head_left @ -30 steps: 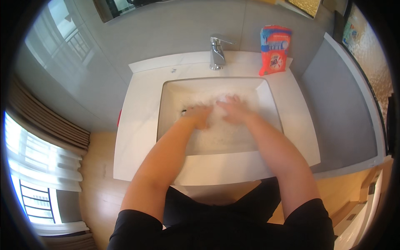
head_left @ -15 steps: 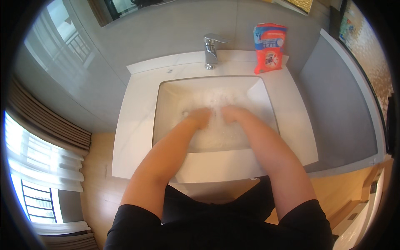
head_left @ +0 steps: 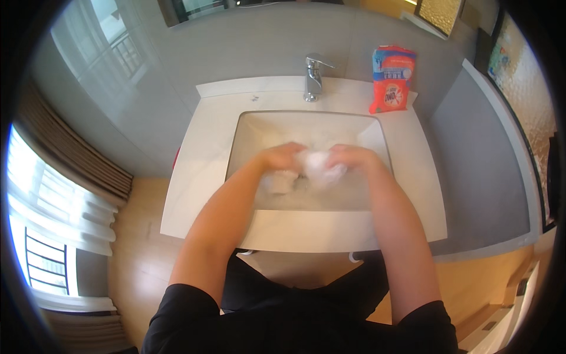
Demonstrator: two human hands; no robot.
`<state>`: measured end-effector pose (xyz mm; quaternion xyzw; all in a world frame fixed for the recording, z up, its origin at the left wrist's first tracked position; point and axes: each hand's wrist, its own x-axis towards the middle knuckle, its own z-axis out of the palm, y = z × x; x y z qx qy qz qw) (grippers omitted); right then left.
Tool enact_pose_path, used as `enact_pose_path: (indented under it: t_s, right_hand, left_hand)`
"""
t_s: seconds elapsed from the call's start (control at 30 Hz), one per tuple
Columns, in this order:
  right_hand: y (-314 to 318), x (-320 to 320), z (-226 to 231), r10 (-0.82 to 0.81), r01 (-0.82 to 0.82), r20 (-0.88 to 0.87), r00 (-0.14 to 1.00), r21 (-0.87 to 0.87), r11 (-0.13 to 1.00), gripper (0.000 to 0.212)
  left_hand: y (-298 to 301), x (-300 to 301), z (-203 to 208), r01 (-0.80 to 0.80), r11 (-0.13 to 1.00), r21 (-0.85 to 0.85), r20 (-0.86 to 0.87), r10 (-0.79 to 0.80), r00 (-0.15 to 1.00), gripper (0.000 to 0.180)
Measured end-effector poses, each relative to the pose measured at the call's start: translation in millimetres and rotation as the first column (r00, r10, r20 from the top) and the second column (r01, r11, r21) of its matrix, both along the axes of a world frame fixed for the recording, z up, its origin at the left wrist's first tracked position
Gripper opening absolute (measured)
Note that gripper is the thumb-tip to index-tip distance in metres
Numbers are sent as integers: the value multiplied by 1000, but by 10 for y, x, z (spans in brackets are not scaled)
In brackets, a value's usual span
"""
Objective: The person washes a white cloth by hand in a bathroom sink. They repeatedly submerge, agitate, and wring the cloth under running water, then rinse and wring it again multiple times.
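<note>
Both my hands are over the sink basin (head_left: 365, 197), with a wet white cloth (head_left: 321, 167) bunched between them. The fingers of my right hand (head_left: 354, 156) are closed around the cloth's right side. My left hand (head_left: 284, 157) grips its left end, though motion smears the fingertips. Below the hands lies cloudy, whitish water (head_left: 330, 199). More pale material hangs or floats under my left hand; the blur hides what it is.
A chrome faucet (head_left: 313, 76) stands behind the basin. On the white countertop (head_left: 194, 194), a red and blue detergent bag (head_left: 393, 79) stands upright at the back right. A grey partition (head_left: 483, 153) rises along the right, and a curtained window (head_left: 47, 236) is at the left.
My hands have come up out of the water, and the white cloth now shows between them. The view has shifted slightly, while the bag and faucet stay in place.
</note>
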<state>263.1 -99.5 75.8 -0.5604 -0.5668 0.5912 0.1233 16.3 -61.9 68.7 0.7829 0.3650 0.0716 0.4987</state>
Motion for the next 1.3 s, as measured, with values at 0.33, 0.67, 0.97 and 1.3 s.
enact_pose_path:
  t_s: [0.33,0.67,0.97,1.3]
  right_hand:
    - [96,-526,230,-540,417,-812,221,-422,805,49]
    - [175,-895,-214,-649,221,-744,158,-614,758,45]
    - [102,-691,-194,-626,413,-780,16,-565,714,41]
    - [18,-718,-138,-528,357,-849,-27,-502,788,36]
  left_hand:
    - [36,210,292,-62,627,-776,597,764,244,36]
    - [128,319,-169,-674,664,-323,574,704,418,21]
    - [-138,533,-34,-460,590,664,562,13,827,36]
    - [-182,597,83,-414,588,695,583,-124,803,25]
